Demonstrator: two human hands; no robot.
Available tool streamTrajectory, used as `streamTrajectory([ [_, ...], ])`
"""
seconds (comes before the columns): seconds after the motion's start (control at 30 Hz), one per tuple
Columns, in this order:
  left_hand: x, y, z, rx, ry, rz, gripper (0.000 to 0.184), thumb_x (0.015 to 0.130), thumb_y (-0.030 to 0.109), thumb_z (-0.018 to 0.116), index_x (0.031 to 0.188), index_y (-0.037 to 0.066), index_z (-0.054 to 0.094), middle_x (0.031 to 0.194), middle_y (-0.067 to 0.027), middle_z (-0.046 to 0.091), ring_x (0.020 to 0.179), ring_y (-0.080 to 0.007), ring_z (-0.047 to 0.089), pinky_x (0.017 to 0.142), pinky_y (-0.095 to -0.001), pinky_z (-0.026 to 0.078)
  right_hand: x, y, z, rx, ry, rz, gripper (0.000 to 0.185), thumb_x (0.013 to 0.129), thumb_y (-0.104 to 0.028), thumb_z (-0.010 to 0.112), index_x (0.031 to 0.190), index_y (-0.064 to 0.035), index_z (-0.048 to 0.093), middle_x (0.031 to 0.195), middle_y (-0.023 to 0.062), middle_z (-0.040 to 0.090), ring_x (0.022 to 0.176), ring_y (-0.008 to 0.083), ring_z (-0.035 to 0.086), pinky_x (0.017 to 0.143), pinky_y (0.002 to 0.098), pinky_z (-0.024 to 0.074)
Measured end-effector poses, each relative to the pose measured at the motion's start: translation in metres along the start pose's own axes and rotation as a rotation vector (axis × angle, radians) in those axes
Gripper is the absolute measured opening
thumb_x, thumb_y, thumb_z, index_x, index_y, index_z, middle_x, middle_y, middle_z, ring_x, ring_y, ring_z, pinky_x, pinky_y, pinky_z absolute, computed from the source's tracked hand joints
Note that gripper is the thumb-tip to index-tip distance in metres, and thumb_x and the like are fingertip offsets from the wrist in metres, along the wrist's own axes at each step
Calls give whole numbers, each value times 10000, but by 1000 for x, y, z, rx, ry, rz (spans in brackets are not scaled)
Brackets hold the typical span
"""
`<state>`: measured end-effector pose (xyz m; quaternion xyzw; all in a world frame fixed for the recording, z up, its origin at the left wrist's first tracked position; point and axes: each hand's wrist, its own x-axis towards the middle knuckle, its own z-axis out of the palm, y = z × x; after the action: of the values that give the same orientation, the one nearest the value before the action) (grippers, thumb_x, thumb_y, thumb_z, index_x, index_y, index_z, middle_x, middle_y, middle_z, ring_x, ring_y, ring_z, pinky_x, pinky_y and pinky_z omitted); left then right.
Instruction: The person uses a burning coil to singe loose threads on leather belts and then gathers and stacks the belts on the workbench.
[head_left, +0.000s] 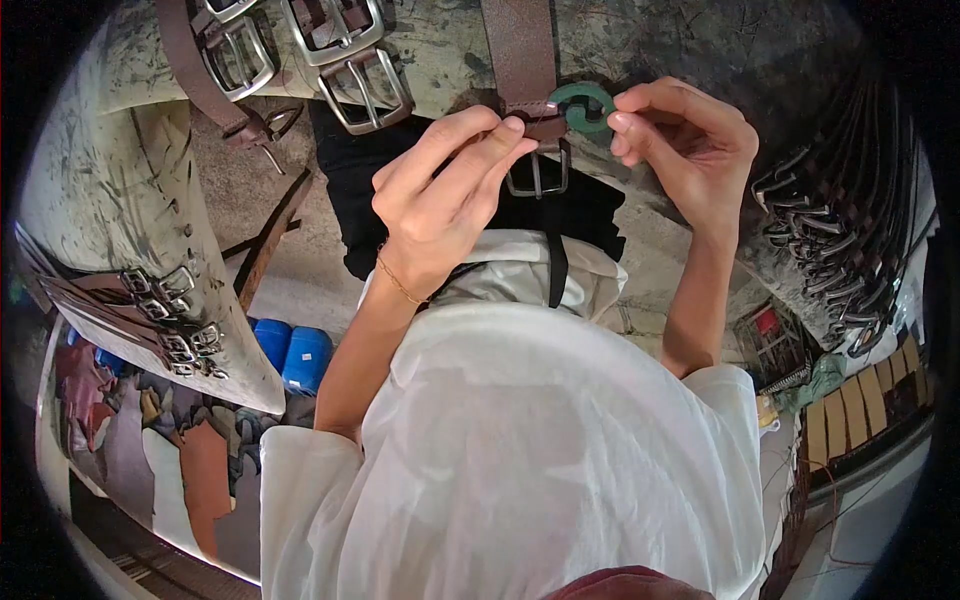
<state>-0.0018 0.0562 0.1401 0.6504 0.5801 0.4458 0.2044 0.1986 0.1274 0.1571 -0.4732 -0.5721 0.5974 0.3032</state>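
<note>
A brown leather belt (522, 55) hangs over the near edge of the work surface, its metal buckle (540, 172) dangling at the end. My left hand (445, 180) is closed in a pinch at the belt's left side, just above the buckle; what is between the fingertips is too small to make out. With thumb and fingers, my right hand (690, 145) grips green thread snips (583, 107), curved like a C. Their short metal tip points left and lies against the belt near the leather loop (545, 128).
Several belts with silver buckles (365, 90) lie at the upper left. More buckled belts hang at the left (165, 295) and the right (830, 235). Blue containers (305, 358) stand on the floor near leather scraps (205, 475). A wire basket (775, 340) is at lower right.
</note>
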Motion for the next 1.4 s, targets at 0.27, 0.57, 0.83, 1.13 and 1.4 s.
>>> streamTrajectory([
  [0.27, 0, -2, 0, 10, 13, 46, 275, 632, -16, 791, 886, 5, 686, 815, -62, 618, 613, -156, 611, 502, -257, 491, -2, -4, -1, -4, -23, 78, 114, 798, 23, 688, 910, 37, 674, 761, 62, 661, 634, 84, 625, 559, 199, 503],
  [0.57, -8, -2, 0, 13, -110, -10, 305, 670, -84, 738, 941, 52, 718, 951, -82, 579, 670, -139, 570, 564, -250, 486, -12, 8, -18, 364, 175, -26, 117, 829, 25, 652, 945, 40, 647, 779, 126, 667, 633, 161, 655, 549, 262, 546],
  [0.83, -3, -11, -2, 31, -91, 284, 277, 634, 4, 709, 897, 75, 664, 928, -56, 575, 835, -264, 544, 703, -353, 481, -39, 14, -15, 557, 233, 16, 158, 844, 21, 634, 1000, 25, 617, 856, 140, 661, 659, 173, 650, 550, 281, 540],
  [1.13, 61, 15, -41, 315, -571, 422, 316, 816, 211, 640, 1086, 48, 624, 1023, -145, 539, 932, -287, 545, 774, -350, 447, -67, 16, -18, 727, 315, -14, 136, 864, 1, 611, 1000, 3, 615, 847, 101, 657, 651, 172, 624, 524, 281, 489],
  [1.4, 57, 23, -8, 235, -450, 361, 281, 810, 157, 632, 1065, 40, 629, 1017, -138, 511, 918, -292, 514, 782, -368, 442, -73, 7, -8, 705, 426, -91, 221, 867, -11, 606, 1086, 19, 604, 895, 106, 657, 718, 178, 644, 576, 282, 519],
])
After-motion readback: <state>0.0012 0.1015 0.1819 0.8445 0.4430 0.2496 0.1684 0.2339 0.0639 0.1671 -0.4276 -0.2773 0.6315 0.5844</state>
